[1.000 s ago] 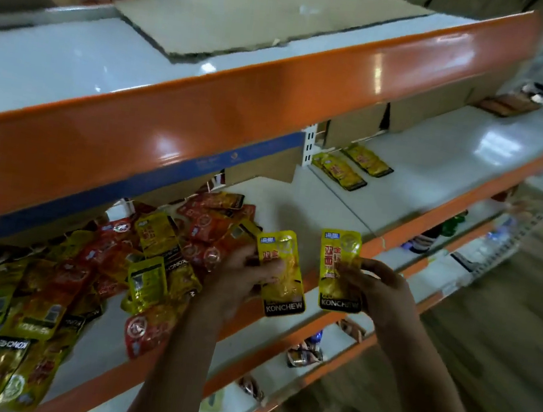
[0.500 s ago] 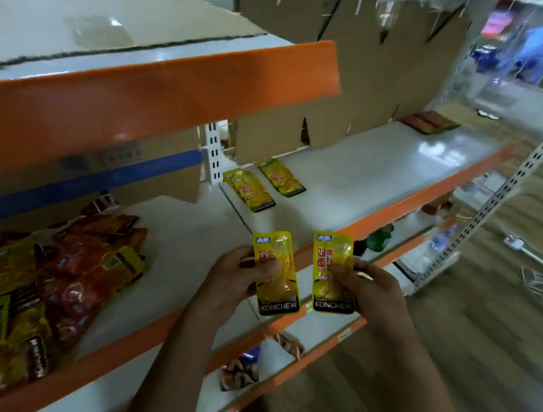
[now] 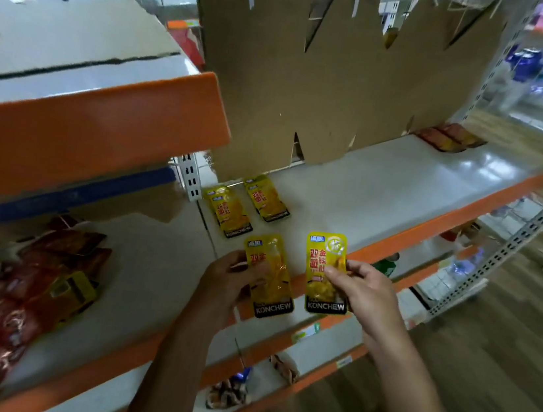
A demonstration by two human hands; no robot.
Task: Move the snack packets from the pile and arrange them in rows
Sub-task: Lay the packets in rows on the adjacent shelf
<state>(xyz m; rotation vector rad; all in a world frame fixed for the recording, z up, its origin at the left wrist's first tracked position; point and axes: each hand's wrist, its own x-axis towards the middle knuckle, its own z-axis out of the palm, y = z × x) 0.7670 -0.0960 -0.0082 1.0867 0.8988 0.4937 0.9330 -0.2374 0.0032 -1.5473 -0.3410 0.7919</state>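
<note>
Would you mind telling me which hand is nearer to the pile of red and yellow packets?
Left. The left hand holds a packet nearer the pile; the right hand is farther right, holding another.

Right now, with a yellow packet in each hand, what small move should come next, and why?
Probably lay the left hand's packet on the shelf just in front of the two yellow packets already lying side by side, starting a second row; the right hand's packet could follow beside it.

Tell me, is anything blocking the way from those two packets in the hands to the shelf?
Nothing visible. The bare shelf beside the two laid packets lies open ahead of the held packets.
</note>
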